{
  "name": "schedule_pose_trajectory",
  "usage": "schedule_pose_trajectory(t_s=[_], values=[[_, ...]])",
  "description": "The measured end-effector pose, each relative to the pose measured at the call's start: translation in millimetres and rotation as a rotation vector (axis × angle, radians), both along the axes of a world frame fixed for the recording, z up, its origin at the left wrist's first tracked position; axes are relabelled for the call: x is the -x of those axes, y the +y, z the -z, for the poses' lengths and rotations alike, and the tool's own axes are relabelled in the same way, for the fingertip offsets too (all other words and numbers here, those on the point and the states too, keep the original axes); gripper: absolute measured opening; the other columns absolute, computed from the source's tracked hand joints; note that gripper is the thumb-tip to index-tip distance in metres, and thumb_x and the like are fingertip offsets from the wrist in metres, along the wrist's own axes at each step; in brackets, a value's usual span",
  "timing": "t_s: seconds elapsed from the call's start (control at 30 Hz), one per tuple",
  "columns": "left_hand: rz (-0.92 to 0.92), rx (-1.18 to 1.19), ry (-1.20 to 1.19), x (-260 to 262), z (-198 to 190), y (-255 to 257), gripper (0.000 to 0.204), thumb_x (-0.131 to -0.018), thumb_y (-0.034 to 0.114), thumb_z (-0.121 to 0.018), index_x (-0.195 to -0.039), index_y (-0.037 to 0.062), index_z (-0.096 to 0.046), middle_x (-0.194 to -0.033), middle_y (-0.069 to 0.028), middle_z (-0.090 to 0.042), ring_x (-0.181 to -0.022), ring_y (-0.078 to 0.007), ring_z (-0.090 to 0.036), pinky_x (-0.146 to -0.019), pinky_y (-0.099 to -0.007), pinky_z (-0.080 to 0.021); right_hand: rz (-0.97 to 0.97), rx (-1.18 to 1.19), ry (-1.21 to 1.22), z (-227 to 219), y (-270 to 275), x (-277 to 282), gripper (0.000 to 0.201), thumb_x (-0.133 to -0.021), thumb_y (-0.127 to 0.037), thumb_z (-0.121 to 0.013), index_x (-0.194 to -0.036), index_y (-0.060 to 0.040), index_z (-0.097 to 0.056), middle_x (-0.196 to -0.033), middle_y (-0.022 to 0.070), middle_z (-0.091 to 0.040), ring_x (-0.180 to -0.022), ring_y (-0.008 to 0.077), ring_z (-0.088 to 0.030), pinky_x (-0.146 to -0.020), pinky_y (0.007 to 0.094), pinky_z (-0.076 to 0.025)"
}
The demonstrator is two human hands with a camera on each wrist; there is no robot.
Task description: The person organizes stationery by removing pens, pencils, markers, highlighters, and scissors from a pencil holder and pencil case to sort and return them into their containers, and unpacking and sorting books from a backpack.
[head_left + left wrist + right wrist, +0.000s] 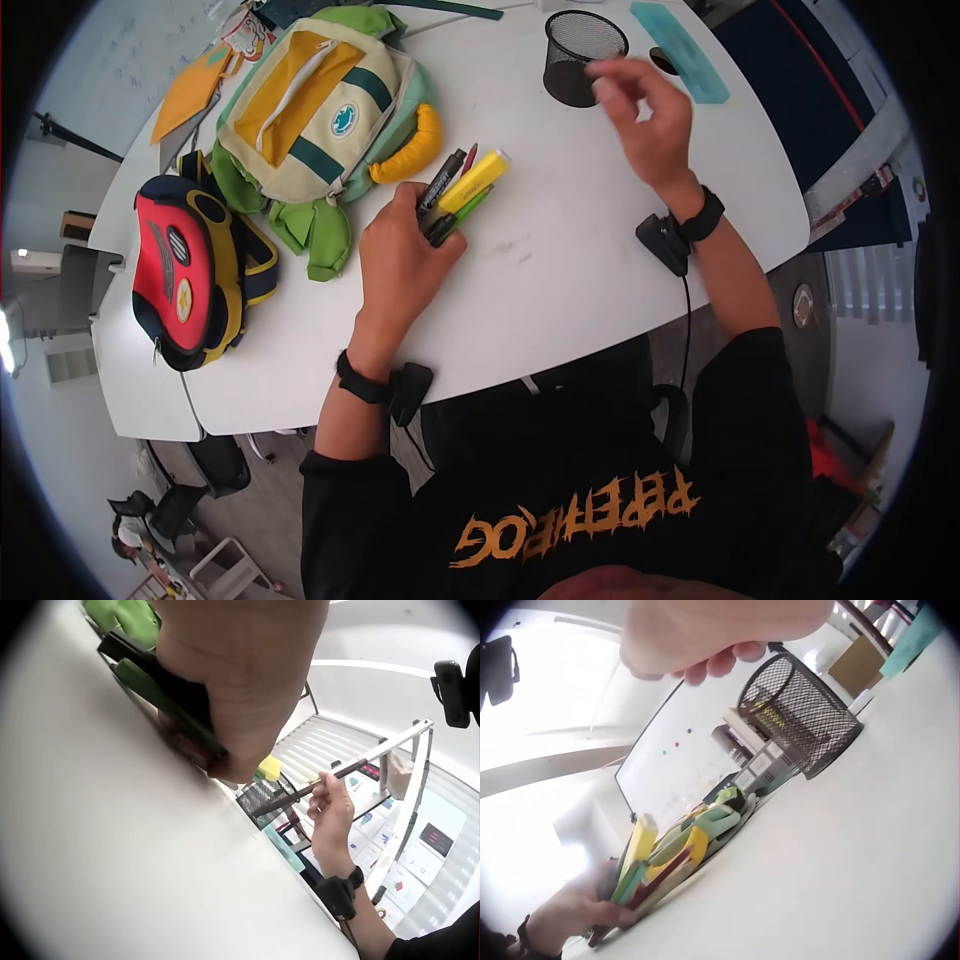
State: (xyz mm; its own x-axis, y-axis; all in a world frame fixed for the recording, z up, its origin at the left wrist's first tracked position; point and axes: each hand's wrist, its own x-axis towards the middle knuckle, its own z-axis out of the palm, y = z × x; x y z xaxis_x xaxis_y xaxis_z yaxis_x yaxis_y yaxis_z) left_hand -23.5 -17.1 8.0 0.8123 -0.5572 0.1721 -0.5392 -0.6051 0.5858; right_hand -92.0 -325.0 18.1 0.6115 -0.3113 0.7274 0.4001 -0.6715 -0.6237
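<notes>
In the head view my left hand [405, 250] grips a bundle of writing tools over the table. It includes a black marker [437, 187], a yellow highlighter [468, 185], a green pen [472, 207] and a dark red pencil [470, 157]. Seen from the right wrist, the yellow highlighter [640, 844] stands up out of that fist. My right hand [650, 120] hovers beside a black wire-mesh pen cup [585, 60], fingers loosely bent, nothing visible between them. The right wrist view has this cup [821, 712] upright just under the fingertips.
A white table [560, 290] carries a cream and green backpack [325, 110] at the back left, and a red and navy bag [175, 260] at the left. A teal case [685, 55] lies right of the cup. A patterned mug [243, 35] stands behind the backpack.
</notes>
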Motion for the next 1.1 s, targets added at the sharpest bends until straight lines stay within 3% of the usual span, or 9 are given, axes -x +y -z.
schedule_pose_trajectory(t_s=[0.1, 0.23, 0.3, 0.37, 0.53, 0.63, 0.77, 0.97, 1.1], values=[[-0.079, 0.005, 0.065, 3.2, -11.8, -5.0, 0.043, -0.078, 0.011, -0.078, -0.116, -0.0023, -0.061, -0.082, -0.0171, -0.069, -0.070, -0.0295, -0.067, -0.071, -0.0393, -0.055, -0.248, 0.038, 0.222, 2.6, 17.8, 2.5, 0.014, -0.096, -0.015, -0.079, -0.103, -0.0037, -0.078, -0.079, -0.0015, -0.073, -0.062, 0.0031, -0.056, -0.056, 0.0215, -0.043], [-0.063, 0.105, 0.088, 8.8, -10.1, -4.5, 0.040, -0.080, 0.010, -0.080, -0.114, -0.0015, -0.061, -0.083, -0.0156, -0.068, -0.070, -0.0238, -0.066, -0.072, -0.0353, -0.054, -0.409, -0.132, 0.665, 0.0, 43.6, 3.2, 0.025, -0.097, -0.008, -0.077, -0.121, 0.0004, -0.076, -0.087, 0.0006, -0.074, -0.065, 0.0021, -0.056, -0.057, 0.0197, -0.043], [-0.032, 0.205, 0.118, 11.1, -14.5, -8.5, 0.039, -0.082, 0.010, -0.082, -0.114, -0.0001, -0.062, -0.082, -0.0114, -0.067, -0.071, -0.0180, -0.062, -0.072, -0.0312, -0.053, -0.470, -0.194, 0.702, 12.4, 48.4, 0.2, 0.032, -0.099, -0.006, -0.075, -0.129, 0.0022, -0.072, -0.090, 0.0039, -0.076, -0.067, 0.0024, -0.061, -0.057, 0.0196, -0.046], [-0.006, 0.215, 0.116, 9.4, -12.1, -9.6, 0.039, -0.083, 0.011, -0.083, -0.114, 0.0003, -0.062, -0.082, -0.0093, -0.067, -0.072, -0.0160, -0.061, -0.072, -0.0299, -0.053, -0.631, -0.567, 0.678, 17.9, 52.5, -2.8, 0.030, -0.101, -0.005, -0.071, -0.130, 0.0037, -0.071, -0.094, 0.0088, -0.078, -0.067, 0.0041, -0.064, -0.058, 0.0207, -0.050], [0.031, 0.242, 0.067, 12.1, -6.0, -6.7, 0.036, -0.084, 0.010, -0.083, -0.112, 0.0009, -0.062, -0.082, -0.0052, -0.066, -0.073, -0.0128, -0.060, -0.073, -0.0274, -0.052, -0.656, -0.546, 0.718, 22.9, 39.9, -4.7, 0.023, -0.104, -0.005, -0.066, -0.125, 0.0027, -0.070, -0.096, 0.0106, -0.078, -0.066, 0.0063, -0.064, -0.057, 0.0208, -0.049], [0.022, 0.197, 0.107, 6.2, -10.1, -6.9, 0.034, -0.083, 0.008, -0.082, -0.110, 0.0009, -0.062, -0.082, -0.0071, -0.067, -0.073, -0.0131, -0.061, -0.074, -0.0274, -0.052, -0.512, -0.590, 0.482, -2.9, 25.3, -3.3, 0.020, -0.104, -0.012, -0.069, -0.115, 0.0043, -0.072, -0.090, 0.0098, -0.078, -0.065, 0.0062, -0.062, -0.059, 0.0221, -0.051], [0.021, 0.178, 0.052, 4.8, -2.2, -6.8, 0.033, -0.084, 0.006, -0.080, -0.111, 0.0018, -0.063, -0.083, -0.0097, -0.068, -0.072, -0.0145, -0.062, -0.073, -0.0281, -0.052, -0.130, -0.405, -0.162, -18.1, -8.2, 0.8, 0.015, -0.104, -0.008, -0.068, -0.115, 0.0013, -0.073, -0.094, 0.0092, -0.077, -0.070, 0.0058, -0.064, -0.063, 0.0219, -0.052], [0.014, 0.133, 0.041, 3.5, -3.5, -7.2, 0.037, -0.085, 0.007, -0.082, -0.117, 0.0025, -0.064, -0.088, -0.0105, -0.071, -0.075, -0.0145, -0.065, -0.076, -0.0280, -0.053, 0.027, -0.296, -0.141, -10.2, -56.5, -12.5, 0.027, -0.102, -0.014, -0.074, -0.126, -0.0006, -0.072, -0.104, 0.0057, -0.077, -0.078, 0.0055, -0.065, -0.064, 0.0219, -0.051], [0.013, 0.214, 0.096, 8.8, -9.7, -6.1, 0.039, -0.086, 0.006, -0.084, -0.119, 0.0013, -0.064, -0.098, -0.0096, -0.074, -0.086, -0.0118, -0.068, -0.082, -0.0266, -0.054, 0.175, -0.266, 0.023, 5.4, -63.2, -19.5, 0.051, -0.101, -0.034, -0.077, -0.139, -0.0029, -0.065, -0.121, 0.0060, -0.069, -0.080, 0.0072, -0.065, -0.064, 0.0220, -0.049]])
